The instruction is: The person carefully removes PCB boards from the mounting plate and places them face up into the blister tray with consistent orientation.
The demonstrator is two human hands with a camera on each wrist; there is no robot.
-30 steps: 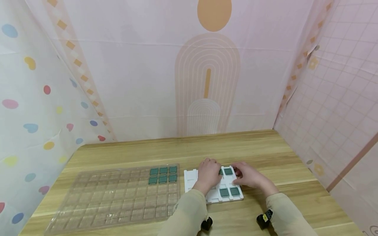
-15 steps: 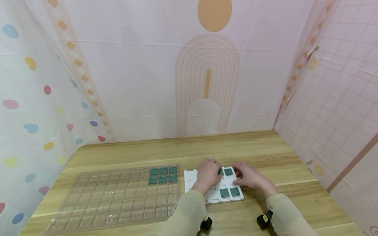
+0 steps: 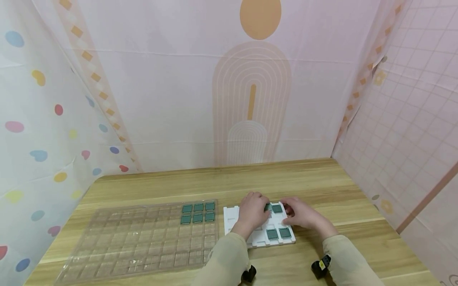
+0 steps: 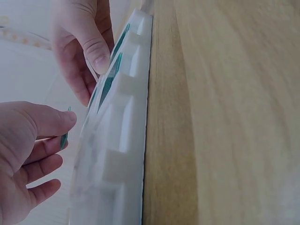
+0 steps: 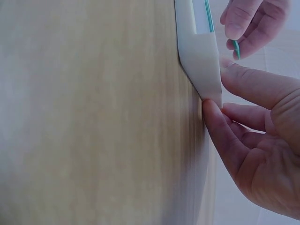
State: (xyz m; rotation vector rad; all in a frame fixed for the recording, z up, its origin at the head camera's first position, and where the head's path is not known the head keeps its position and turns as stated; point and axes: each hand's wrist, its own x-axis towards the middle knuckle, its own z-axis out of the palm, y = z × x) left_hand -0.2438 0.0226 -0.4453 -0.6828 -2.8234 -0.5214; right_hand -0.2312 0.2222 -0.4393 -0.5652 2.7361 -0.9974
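A white tray (image 3: 257, 239) with moulded pockets lies on the table, and green square circuit boards (image 3: 272, 234) sit in some of its pockets. My left hand (image 3: 252, 210) is over the tray's middle. It pinches a small green circuit board (image 4: 64, 138) between thumb and fingers, edge-on and just above the tray in the left wrist view. At the tray's right edge, my right hand (image 3: 302, 214) grips the rim; its thumb lies on the upper side and a fingertip touches the lower edge in the right wrist view. My left hand and sleeve hide several pockets.
Left of the white tray lies a large clear plastic tray (image 3: 143, 238) divided into many cells. Several green boards (image 3: 197, 217) fill its far right corner. The wooden table (image 3: 279, 178) backs onto a patterned cloth (image 3: 171, 99), with more cloth at both sides.
The board in my left hand has shifted slightly right, closer to the board in the tray's far right corner. My right hand keeps its hold on the tray edge.
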